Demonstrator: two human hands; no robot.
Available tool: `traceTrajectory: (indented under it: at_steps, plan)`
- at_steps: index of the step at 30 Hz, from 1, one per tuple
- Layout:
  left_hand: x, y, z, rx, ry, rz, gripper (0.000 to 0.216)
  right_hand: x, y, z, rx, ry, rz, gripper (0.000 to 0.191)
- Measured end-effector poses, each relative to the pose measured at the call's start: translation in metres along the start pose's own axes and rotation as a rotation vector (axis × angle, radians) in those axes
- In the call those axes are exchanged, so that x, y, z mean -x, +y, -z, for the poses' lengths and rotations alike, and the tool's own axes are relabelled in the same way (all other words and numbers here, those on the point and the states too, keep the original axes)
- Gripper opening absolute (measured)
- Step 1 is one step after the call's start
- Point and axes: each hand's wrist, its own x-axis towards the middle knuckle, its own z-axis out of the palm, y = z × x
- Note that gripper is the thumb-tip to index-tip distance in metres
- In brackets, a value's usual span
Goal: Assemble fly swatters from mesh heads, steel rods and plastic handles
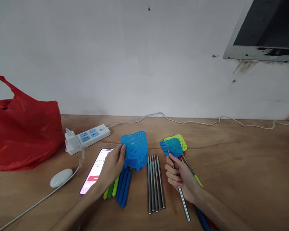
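Note:
My left hand (113, 162) pinches the edge of a blue mesh fly swatter head (135, 145), held up above the table. In my right hand (179, 175) is a slim metal rod (184, 204), slanting with its thin end up. Several similar metal rods (156, 186) lie side by side between my hands. Blue handle grips (124, 187) and green handle grips (112, 188) rest below the left hand. Behind my right hand lie fly swatters with a blue head (172, 147) and a yellow-green head (182, 141); my hand and forearm partly hide them.
A lit phone (96, 168) lies left, partly under my left arm. Beyond it are a white power strip (91, 136), a white oval device (61, 178) with a cable, and a red plastic bag (26, 134). A thin cable runs along the wall across the wooden table (243, 160).

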Motion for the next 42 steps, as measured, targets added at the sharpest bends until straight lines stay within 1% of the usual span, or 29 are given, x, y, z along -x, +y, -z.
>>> traceTrajectory:
  at_steps: [4,8,9,11,13,15,17,18,19,21,24,26,31,34,39,42]
  plan:
    - [-0.006,-0.014,0.007,-0.297,0.012,0.019,0.034,0.002,-0.004,0.000,0.004,-0.018,-0.028,0.047]
    - [0.000,-0.009,0.008,-0.509,0.055,0.018,0.024,0.001,-0.004,0.002,-0.024,-0.048,-0.050,0.046]
    - [0.001,-0.006,0.008,-0.537,0.066,-0.005,0.024,0.000,-0.004,0.003,-0.027,-0.055,-0.049,0.045]
    - [0.004,0.001,0.006,-0.558,0.056,-0.108,0.029,-0.001,-0.004,0.005,-0.035,-0.065,-0.044,0.043]
    - [0.008,0.006,0.002,-0.540,-0.013,-0.258,0.032,-0.002,-0.004,0.006,-0.041,-0.070,-0.043,0.041]
    - [0.012,0.007,-0.002,-0.493,-0.141,-0.415,0.036,-0.003,-0.004,0.007,-0.047,-0.072,-0.041,0.039]
    - [0.015,0.004,-0.007,-0.451,-0.268,-0.520,0.045,-0.003,-0.004,0.009,-0.062,-0.071,-0.029,0.038]
    - [0.017,0.002,-0.009,-0.438,-0.319,-0.547,0.052,-0.003,-0.004,0.009,-0.073,-0.069,-0.020,0.037]
    - [0.018,-0.001,-0.011,-0.436,-0.357,-0.550,0.057,-0.003,-0.004,0.010,-0.084,-0.067,-0.012,0.037]
    - [0.019,-0.006,-0.013,-0.459,-0.400,-0.508,0.060,-0.003,-0.004,0.010,-0.097,-0.066,-0.004,0.036]
    - [0.017,-0.012,-0.013,-0.507,-0.439,-0.445,0.055,-0.002,-0.004,0.010,-0.093,-0.057,-0.007,0.034]
    - [0.016,-0.012,-0.013,-0.530,-0.447,-0.429,0.051,-0.003,-0.004,0.010,-0.083,-0.029,0.007,0.032]
    - [0.015,-0.008,-0.012,-0.547,-0.444,-0.439,0.043,-0.005,0.001,0.006,0.019,0.096,0.151,0.034]
    - [0.015,-0.005,-0.011,-0.544,-0.438,-0.448,0.043,-0.007,0.002,0.006,0.076,0.147,0.201,0.037]
    - [0.016,-0.002,-0.010,-0.477,-0.401,-0.485,0.042,-0.008,-0.003,0.006,0.068,0.197,0.253,0.040]
    - [0.018,0.003,-0.008,-0.396,-0.380,-0.494,0.034,-0.006,-0.007,0.004,0.055,0.283,0.349,0.040]
